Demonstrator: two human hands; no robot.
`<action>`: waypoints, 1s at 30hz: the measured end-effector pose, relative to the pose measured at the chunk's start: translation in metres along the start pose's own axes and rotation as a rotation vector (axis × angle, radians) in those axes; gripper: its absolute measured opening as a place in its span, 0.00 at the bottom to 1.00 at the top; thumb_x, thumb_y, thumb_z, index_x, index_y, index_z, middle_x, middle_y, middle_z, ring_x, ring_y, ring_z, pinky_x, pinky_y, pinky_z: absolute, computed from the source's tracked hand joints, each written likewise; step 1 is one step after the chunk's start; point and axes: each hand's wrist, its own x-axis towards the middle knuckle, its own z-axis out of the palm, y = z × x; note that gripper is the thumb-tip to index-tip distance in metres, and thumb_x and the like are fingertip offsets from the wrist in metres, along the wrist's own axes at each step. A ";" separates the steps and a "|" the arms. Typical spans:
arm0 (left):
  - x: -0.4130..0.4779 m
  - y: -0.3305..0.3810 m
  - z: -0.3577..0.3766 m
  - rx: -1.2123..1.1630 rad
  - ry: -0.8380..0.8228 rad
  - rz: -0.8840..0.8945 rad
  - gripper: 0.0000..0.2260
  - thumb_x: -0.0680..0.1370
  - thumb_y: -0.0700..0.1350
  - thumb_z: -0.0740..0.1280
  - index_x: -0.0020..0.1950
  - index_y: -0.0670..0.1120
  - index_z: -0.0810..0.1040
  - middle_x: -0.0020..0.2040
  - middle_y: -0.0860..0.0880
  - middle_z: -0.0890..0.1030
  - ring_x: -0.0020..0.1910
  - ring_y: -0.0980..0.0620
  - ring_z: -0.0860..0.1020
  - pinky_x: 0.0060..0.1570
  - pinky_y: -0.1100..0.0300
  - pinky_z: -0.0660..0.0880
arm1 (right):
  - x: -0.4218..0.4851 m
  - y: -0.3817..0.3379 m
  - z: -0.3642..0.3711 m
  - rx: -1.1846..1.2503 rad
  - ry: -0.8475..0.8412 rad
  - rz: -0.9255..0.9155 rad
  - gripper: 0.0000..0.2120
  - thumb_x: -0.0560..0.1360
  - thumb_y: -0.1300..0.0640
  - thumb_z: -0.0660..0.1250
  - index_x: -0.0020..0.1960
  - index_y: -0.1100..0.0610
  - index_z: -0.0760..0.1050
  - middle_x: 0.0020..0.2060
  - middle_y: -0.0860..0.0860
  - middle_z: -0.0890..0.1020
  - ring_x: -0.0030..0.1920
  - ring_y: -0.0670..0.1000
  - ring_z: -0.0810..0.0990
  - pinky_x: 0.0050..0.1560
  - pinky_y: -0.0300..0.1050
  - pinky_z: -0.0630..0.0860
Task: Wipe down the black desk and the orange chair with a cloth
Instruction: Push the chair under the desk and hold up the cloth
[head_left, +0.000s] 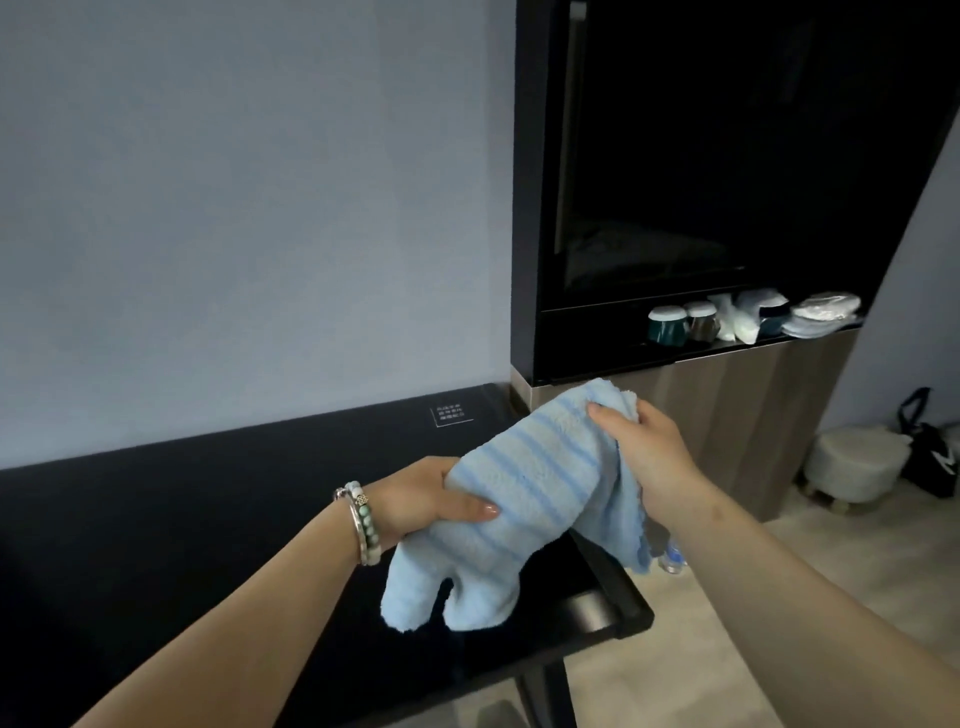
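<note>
A light blue striped cloth (519, 499) hangs in the air above the right end of the black desk (208, 545). My left hand (426, 499) grips its lower left part, thumb on top. My right hand (644, 447) pinches its upper right corner. The cloth's loose ends dangle just over the desk top. The orange chair is not in view.
A black cabinet (701, 182) stands to the right of the desk, with jars (670, 325) and wrapped packets (821, 312) on its shelf. A white stool (857, 462) and a black bag (930, 452) sit on the floor at far right. A small bottle (672, 556) lies beside the desk's end.
</note>
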 end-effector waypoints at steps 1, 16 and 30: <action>0.013 0.007 0.003 0.011 0.001 0.016 0.17 0.68 0.42 0.74 0.56 0.44 0.79 0.53 0.45 0.83 0.53 0.46 0.81 0.52 0.53 0.78 | 0.012 0.003 -0.008 -0.013 0.016 0.012 0.09 0.72 0.51 0.70 0.50 0.54 0.77 0.43 0.53 0.82 0.44 0.53 0.81 0.45 0.47 0.78; 0.198 0.096 0.140 -0.213 0.344 0.320 0.13 0.64 0.41 0.75 0.45 0.37 0.81 0.45 0.41 0.84 0.45 0.45 0.82 0.42 0.56 0.79 | 0.160 0.051 -0.177 -0.285 -0.324 0.310 0.10 0.75 0.60 0.65 0.54 0.64 0.75 0.42 0.57 0.79 0.41 0.53 0.74 0.40 0.45 0.70; 0.251 0.081 0.153 -0.522 0.570 0.268 0.22 0.67 0.46 0.72 0.59 0.43 0.75 0.51 0.42 0.83 0.50 0.43 0.82 0.40 0.52 0.79 | 0.182 0.065 -0.212 0.177 -0.724 0.653 0.29 0.74 0.32 0.54 0.61 0.52 0.76 0.55 0.55 0.82 0.55 0.56 0.81 0.55 0.51 0.77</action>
